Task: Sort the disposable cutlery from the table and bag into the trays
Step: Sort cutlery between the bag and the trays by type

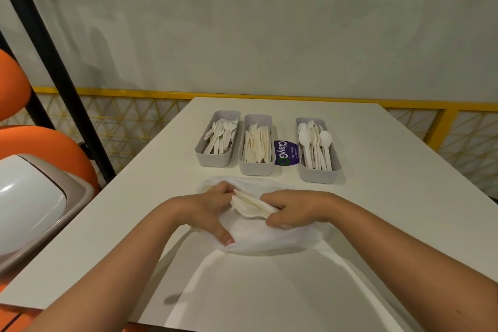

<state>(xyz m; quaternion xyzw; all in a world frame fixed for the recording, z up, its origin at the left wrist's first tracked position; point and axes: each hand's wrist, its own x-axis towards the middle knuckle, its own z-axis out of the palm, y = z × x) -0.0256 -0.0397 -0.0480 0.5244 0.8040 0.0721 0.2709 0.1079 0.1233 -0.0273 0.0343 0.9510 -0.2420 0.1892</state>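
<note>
Both hands [210, 207] around cutlery [252, 206] over bag [269, 241]

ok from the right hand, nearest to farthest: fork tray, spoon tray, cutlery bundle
1. cutlery bundle, gripped by the right hand
2. spoon tray, ahead, slightly right
3. fork tray, ahead, far left

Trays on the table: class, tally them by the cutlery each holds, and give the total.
Fork tray: 1
Knife tray: 1
Spoon tray: 1
Total: 3
</note>
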